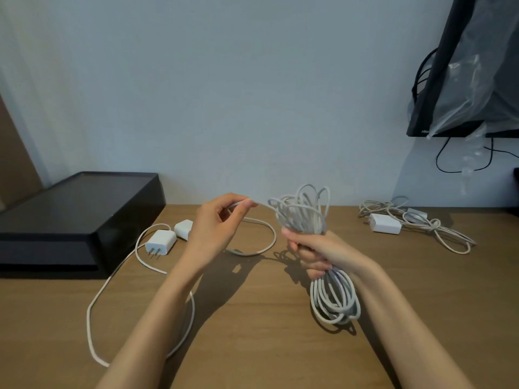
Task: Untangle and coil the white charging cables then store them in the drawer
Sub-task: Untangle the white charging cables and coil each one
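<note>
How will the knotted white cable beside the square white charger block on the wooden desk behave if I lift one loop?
Probably floppy: the knotted white cable lies in slack curves on the wooden desk. Likely lifts as one clump, since its loops are tied together. The square white charger block, if attached, may dangle and swing.

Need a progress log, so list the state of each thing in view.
Cable bundle: partly coiled, held above the desk.
Right hand: grips the cable bundle.
Left hand: pinches the strand leading to it.
Loose cable: uncoiled, trailing on desk.
Far cable: knotted, lying on desk.
Pronged adapter: lying on desk, prongs exposed.
</note>
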A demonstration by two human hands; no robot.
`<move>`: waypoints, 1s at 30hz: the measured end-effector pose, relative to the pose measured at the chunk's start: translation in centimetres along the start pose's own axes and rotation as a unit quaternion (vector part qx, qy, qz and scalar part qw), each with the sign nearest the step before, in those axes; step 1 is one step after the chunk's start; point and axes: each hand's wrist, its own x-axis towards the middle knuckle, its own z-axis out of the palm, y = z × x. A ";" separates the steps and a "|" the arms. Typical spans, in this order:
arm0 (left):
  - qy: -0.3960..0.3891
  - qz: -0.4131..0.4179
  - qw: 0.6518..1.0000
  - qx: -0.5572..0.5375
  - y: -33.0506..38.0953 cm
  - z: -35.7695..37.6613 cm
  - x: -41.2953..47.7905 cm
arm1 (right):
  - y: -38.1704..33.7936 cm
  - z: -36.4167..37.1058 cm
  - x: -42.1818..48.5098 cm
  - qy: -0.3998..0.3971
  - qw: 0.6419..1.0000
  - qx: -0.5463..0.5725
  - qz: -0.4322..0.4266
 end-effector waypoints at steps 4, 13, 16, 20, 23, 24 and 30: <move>-0.003 -0.015 1.000 0.007 -0.5 -0.6 0.1 | 0.0 -1.0 -0.2 -0.050 0.976 0.209 -0.010; 0.116 -0.077 0.990 0.007 -1.8 -2.4 0.3 | -0.4 -3.1 -0.2 0.077 0.915 0.379 -0.112; 0.101 -0.075 0.991 0.036 -1.6 -1.4 0.1 | 0.5 -2.2 0.7 0.128 0.937 0.312 -0.094; 0.036 -0.064 0.996 0.055 -1.3 0.2 -0.2 | 1.3 0.0 1.3 0.187 0.957 0.215 -0.058; -0.005 -0.063 0.993 0.097 -1.1 1.2 -0.6 | 1.2 1.1 1.4 0.220 0.963 0.154 -0.042; -0.019 -0.060 0.992 0.109 -1.1 1.5 -0.7 | 1.1 1.2 1.4 0.228 0.963 0.139 -0.038; -0.108 0.013 0.987 0.115 -0.2 2.5 -1.3 | 1.1 1.3 1.3 0.241 0.961 0.136 -0.020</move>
